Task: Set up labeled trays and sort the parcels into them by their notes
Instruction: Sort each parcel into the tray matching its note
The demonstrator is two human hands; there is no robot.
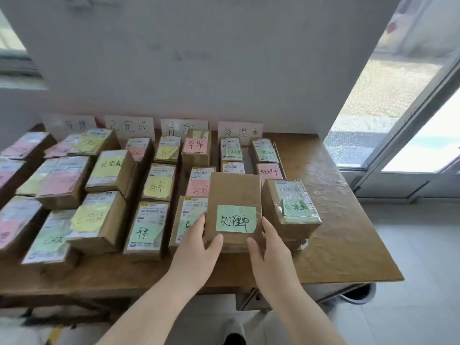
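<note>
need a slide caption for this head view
Both hands, left and right, hold a green-noted parcel among sorted parcels below the 处理中 sign.

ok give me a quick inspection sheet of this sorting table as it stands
surface: brown wooden table, bare on its right side
job's things: brown cardboard parcel with green note 处理中; rows of note-tagged cardboard parcels; white paper sign 处理中 against the wall
clutter: nothing seen
grippers: left hand and right hand grip the parcel's sides
cables: nothing seen
surroundings: white wall, glass window at right
</note>
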